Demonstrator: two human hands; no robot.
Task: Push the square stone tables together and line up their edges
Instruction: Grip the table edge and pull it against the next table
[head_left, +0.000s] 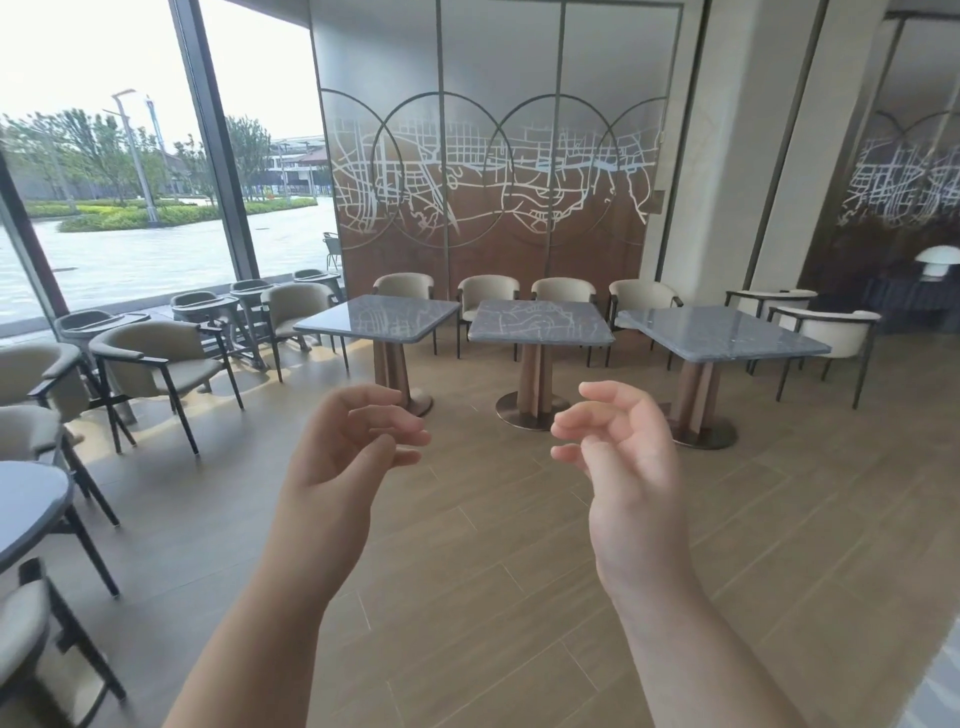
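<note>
A big wooden floor (493, 545) lies bare between the person and the tables, with lots of room to walk and push. Behind the tables stands a tall wall panel (493, 171) with a street map drawn in pale lines; no words on it can be read.

Three square stone tables stand in a row, each on one thick post with a round foot. The left table (379, 318), the middle table (540, 322) and the right table (722, 332) are apart, with a gap between each pair. Their edges do not line up (the right one is turned the most). Cream armchairs (488, 296) sit just behind them.

The left hand (358, 447) and the right hand (613, 441) are held up in the air, well short of the tables. Both are half open with curled fingers and hold nothing.
</note>
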